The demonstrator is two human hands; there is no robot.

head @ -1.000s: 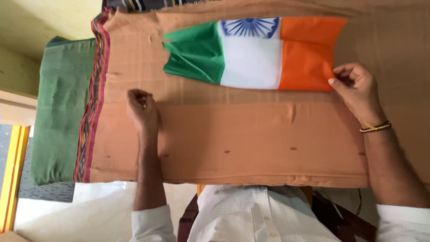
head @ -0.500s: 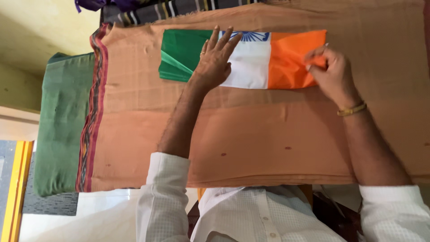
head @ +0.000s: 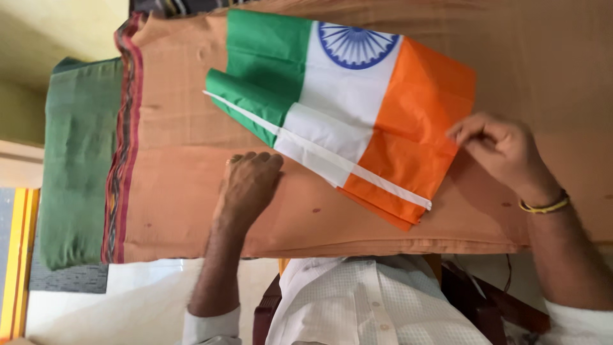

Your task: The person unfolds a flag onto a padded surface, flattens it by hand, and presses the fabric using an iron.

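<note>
A flag (head: 357, 108) with green, white and orange bands and a blue wheel lies partly folded and askew on a tan cloth (head: 191, 191). A white hem strip runs along its near folded edge. My right hand (head: 501, 150), with a yellow bangle on the wrist, pinches the orange edge of the flag. My left hand (head: 249, 185) rests on the tan cloth just short of the flag's white hem, fingers curled and holding nothing.
The tan cloth has a red patterned border (head: 121, 166) on its left side and lies over a green cloth (head: 73, 160). A dark striped fabric (head: 172, 6) shows at the top edge. A white surface (head: 128, 300) and a yellow strip (head: 16, 255) lie at the lower left.
The flag has been opened out wider and turned at an angle. My left hand came off the flag and back onto the tan cloth. My right hand stays at the orange edge.
</note>
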